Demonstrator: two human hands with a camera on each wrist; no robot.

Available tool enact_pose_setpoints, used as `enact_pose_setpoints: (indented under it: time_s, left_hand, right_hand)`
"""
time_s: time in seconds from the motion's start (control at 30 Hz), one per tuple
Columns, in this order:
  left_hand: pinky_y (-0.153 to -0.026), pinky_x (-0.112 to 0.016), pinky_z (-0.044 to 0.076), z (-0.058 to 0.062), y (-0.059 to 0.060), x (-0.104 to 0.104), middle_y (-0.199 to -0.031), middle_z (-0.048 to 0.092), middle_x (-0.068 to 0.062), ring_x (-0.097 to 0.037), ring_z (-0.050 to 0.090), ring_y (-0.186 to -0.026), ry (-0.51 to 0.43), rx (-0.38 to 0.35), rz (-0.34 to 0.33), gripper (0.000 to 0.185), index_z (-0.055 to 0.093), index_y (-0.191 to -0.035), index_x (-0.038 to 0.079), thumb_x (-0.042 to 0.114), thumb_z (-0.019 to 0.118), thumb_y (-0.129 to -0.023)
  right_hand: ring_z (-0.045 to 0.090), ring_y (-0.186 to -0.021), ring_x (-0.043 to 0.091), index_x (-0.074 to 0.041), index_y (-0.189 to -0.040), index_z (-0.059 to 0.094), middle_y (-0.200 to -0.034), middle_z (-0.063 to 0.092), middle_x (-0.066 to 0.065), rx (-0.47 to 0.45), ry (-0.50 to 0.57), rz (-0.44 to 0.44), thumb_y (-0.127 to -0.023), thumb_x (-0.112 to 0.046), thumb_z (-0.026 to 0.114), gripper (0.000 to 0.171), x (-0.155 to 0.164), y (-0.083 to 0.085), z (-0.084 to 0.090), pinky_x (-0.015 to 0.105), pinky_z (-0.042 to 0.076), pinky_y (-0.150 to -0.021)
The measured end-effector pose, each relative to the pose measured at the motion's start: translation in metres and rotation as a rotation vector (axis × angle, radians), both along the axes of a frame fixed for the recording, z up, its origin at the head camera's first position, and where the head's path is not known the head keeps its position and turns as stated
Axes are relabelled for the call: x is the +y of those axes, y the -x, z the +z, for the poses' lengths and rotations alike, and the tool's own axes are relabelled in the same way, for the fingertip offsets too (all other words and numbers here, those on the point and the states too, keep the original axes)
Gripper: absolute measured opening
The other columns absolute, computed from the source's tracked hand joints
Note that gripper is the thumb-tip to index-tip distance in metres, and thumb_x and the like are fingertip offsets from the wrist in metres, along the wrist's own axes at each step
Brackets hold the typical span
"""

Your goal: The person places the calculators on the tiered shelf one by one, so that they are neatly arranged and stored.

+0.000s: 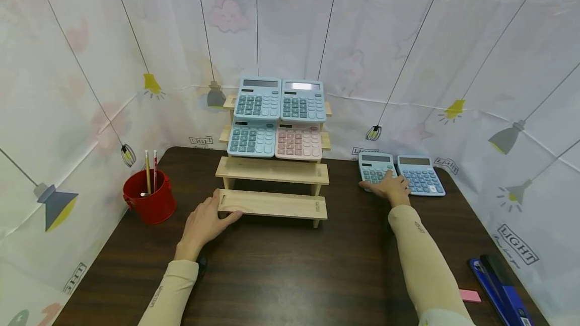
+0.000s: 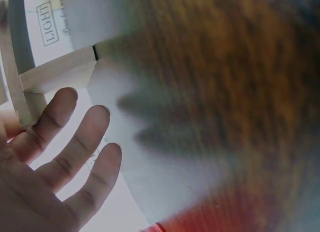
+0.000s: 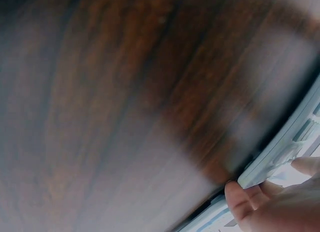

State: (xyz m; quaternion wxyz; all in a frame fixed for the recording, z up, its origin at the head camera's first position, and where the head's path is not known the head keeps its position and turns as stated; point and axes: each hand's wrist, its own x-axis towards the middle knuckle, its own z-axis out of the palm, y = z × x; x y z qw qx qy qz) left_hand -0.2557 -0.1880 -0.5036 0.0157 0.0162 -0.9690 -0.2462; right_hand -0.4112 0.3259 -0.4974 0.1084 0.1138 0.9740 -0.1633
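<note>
A wooden tiered stand [image 1: 272,201] stands mid-table. Two light blue calculators [image 1: 257,97] lean on its top tier. Below them sit another light blue calculator [image 1: 251,139] and a pink calculator [image 1: 299,141]. My left hand [image 1: 205,225] touches the left end of the lowest shelf, its thumb along the front; in the left wrist view the fingers [image 2: 85,142] are spread and fairly straight. At the back right, my right hand [image 1: 390,189] grips the lower end of a pale blue-green calculator [image 1: 375,164]. Close beside it lies a blue calculator [image 1: 419,174].
A red bucket [image 1: 151,202] with pencils stands left of the stand. At the right front lie a blue stapler [image 1: 500,291] and a pink eraser [image 1: 469,296]. Printed white cloth [image 1: 290,24] hangs around the dark table [image 1: 290,270] at the back and sides.
</note>
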Motion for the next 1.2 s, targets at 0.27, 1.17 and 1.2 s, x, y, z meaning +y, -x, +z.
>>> enact_pose_setpoints:
  time_s: [0.27,1.17,1.2]
  left_hand:
    - [-0.095,-0.06,0.051,0.0,0.001,0.002,-0.139,0.056,-0.024,-0.042,0.06,-0.114,0.004,0.013,-0.001,0.109,0.024,-0.159,0.004,0.076,0.057,-0.085]
    - [-0.098,-0.061,0.048,-0.002,-0.001,0.0,-0.145,0.051,-0.027,-0.043,0.058,-0.122,-0.007,0.0,-0.017,0.113,0.02,-0.16,0.003,0.081,0.053,-0.084]
    - [-0.098,-0.061,0.048,-0.002,-0.001,0.0,-0.145,0.051,-0.027,-0.044,0.058,-0.122,-0.005,0.0,-0.018,0.113,0.021,-0.16,0.002,0.081,0.053,-0.084]
  right_hand:
    - [0.0,-0.142,0.07,0.008,-0.158,0.001,-0.152,-0.006,0.053,-0.001,-0.011,0.003,-0.085,-0.077,0.053,0.124,0.002,-0.005,0.004,0.078,0.014,-0.113]
    - [0.017,-0.138,0.07,0.012,-0.154,0.018,-0.148,0.018,0.052,0.031,-0.041,0.081,-0.08,-0.083,0.051,0.125,-0.01,-0.039,0.008,0.076,0.028,-0.109]
    - [0.017,-0.138,0.07,0.012,-0.154,0.017,-0.148,0.018,0.052,0.027,-0.036,0.079,-0.08,-0.083,0.051,0.125,-0.009,-0.042,0.008,0.076,0.028,-0.109]
